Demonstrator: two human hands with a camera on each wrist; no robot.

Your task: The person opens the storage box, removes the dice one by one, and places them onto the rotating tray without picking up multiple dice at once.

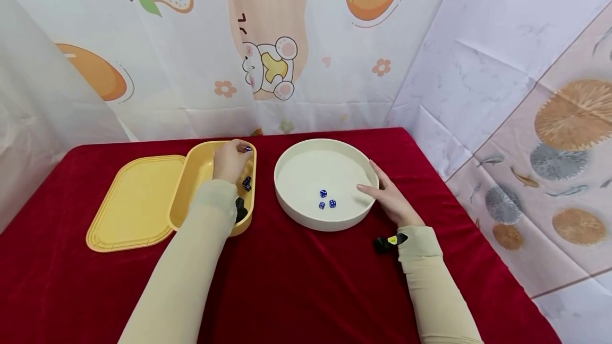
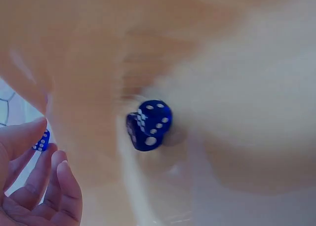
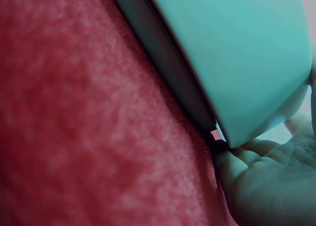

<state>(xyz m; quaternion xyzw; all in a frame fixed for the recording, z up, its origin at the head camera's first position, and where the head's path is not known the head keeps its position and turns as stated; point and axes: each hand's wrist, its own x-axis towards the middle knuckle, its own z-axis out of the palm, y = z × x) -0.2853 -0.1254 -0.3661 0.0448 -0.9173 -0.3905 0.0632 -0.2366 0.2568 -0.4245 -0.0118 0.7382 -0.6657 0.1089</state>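
Note:
My left hand [image 1: 229, 162] is over the far right part of a yellow box [image 1: 193, 185], pinching a blue die [image 2: 42, 141] between thumb and fingertips. Two more blue dice [image 2: 154, 118] lie against each other in the box below that hand. With its thumb over the rim and fingers along the outer wall, my right hand [image 1: 391, 199] grips the right side of a round white tray [image 1: 306, 166]. Three blue dice [image 1: 323, 194] lie close together inside the tray. In the right wrist view the tray's wall [image 3: 242, 63] meets the palm side of the fingers.
A yellow lid [image 1: 136, 203] lies left of the box, its edge overlapped by the box. Dark wrist gear [image 1: 240, 211] sits by the left cuff. Red cloth [image 1: 306, 280] covers the table, and printed curtains [image 1: 191, 68] hang behind and to the right.

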